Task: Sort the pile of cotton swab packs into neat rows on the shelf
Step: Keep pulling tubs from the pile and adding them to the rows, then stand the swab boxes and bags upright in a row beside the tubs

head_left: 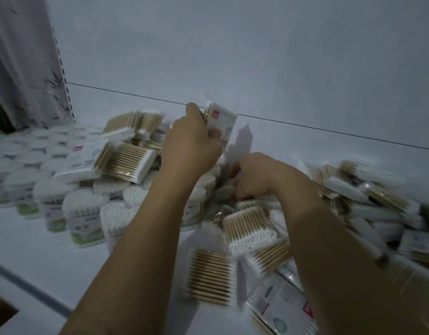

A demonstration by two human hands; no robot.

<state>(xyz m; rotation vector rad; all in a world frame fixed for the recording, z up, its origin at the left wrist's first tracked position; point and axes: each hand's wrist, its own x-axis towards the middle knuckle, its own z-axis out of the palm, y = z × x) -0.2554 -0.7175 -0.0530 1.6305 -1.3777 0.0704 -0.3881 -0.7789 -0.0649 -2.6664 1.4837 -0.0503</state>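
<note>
Left hand [191, 143] grips a few upright packs [224, 122] at 12 o'clock. Right hand [259, 175] is curled into the pile [252, 233] at 5 o'clock, and I can't tell what it holds. Risk: digging there may send slick loose packs sliding off the shelf [63, 262].

Pile [247, 228] of swab packs lying jumbled across white shelf [27, 243]; one pack [223, 122], maybe two, standing raised behind.

At your far left, a grey curtain [20, 68] printed with dark leaves hangs beside a slotted upright [64, 76]. White-topped swab tubs [52, 204] stand crowded below it.
</note>
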